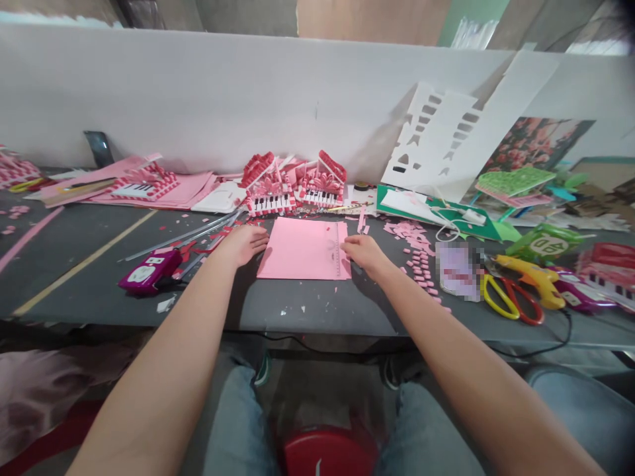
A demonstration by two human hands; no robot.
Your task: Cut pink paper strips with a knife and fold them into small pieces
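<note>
On the desk (357, 311), my left hand (245, 244) lies loosely spread at the left edge of the pink paper (297, 250), my right hand (366, 254) curled beside its clear ruler (338, 254), pinching or not I cannot tell.

We look through one wide view from the person's own head, above the near edge of the dark grey worktable (307, 311), facing forward and steeply down. Our view is near enough that both forearms (173, 350) run up from the bottom edge towards the middle, and it reaches from the red stool (330, 453) and jeans (241, 423) below to the white partition (173, 92) behind the table.
</note>
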